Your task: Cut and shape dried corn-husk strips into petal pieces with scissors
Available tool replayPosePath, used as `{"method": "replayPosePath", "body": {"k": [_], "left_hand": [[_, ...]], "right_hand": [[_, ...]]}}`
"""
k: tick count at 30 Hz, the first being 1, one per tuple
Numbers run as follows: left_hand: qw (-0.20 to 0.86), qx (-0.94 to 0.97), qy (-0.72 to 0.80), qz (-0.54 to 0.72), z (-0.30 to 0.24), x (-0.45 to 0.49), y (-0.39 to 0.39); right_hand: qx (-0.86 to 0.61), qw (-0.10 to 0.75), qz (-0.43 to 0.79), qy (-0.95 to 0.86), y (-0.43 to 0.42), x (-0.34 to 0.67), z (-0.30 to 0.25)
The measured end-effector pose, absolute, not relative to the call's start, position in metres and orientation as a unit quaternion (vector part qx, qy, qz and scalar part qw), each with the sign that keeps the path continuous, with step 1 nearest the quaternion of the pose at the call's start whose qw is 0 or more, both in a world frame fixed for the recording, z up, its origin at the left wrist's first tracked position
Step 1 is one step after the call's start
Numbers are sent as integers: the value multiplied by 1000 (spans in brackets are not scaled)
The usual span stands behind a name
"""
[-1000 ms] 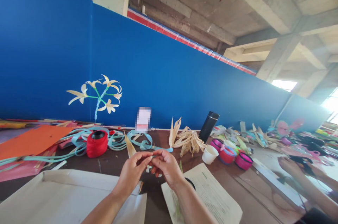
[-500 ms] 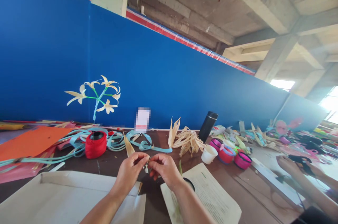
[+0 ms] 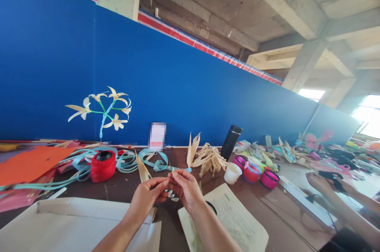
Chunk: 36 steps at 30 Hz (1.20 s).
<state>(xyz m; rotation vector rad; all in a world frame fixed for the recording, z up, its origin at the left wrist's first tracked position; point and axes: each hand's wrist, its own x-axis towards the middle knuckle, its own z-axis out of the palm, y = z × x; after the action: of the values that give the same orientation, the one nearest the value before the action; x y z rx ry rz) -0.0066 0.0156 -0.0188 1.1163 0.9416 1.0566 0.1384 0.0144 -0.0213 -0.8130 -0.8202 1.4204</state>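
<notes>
My left hand (image 3: pixel 148 197) and my right hand (image 3: pixel 187 191) meet fingertip to fingertip above the dark table, both pinched closed. What they pinch is small and mostly covered by the fingers; a pale tip shows above my right fingertips. Small white pieces (image 3: pixel 171 194) show just below, between the hands; whether they hang or lie there I cannot tell. A dry corn husk leaf (image 3: pixel 143 168) points up behind my left hand. Farther back lies a bunch of dried corn husks (image 3: pixel 211 159). A flower stem with several cream husk flowers (image 3: pixel 104 115) stands at the left.
Near my left forearm lies a large white envelope (image 3: pixel 89 224); a printed sheet (image 3: pixel 237 216) is under my right forearm. Behind are a red spool (image 3: pixel 103 167), blue ribbon (image 3: pixel 124 161), a white cup (image 3: pixel 232 173) and a black bottle (image 3: pixel 231 142). Another person's hands (image 3: pixel 323 186) work at right.
My right fingertips have risen a little and turned upward, and my left fingers have curled in beneath. The white pieces between the hands show more. The view has shifted slightly to the right.
</notes>
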Motion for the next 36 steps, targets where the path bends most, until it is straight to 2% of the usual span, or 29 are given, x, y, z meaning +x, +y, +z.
{"method": "replayPosePath", "body": {"k": [10, 36], "left_hand": [[609, 493, 390, 483, -30, 0, 19], [577, 513, 422, 475, -24, -1, 14]], "right_hand": [[-286, 620, 644, -345, 14, 133, -25], [-316, 608, 638, -352, 8, 127, -20]]}}
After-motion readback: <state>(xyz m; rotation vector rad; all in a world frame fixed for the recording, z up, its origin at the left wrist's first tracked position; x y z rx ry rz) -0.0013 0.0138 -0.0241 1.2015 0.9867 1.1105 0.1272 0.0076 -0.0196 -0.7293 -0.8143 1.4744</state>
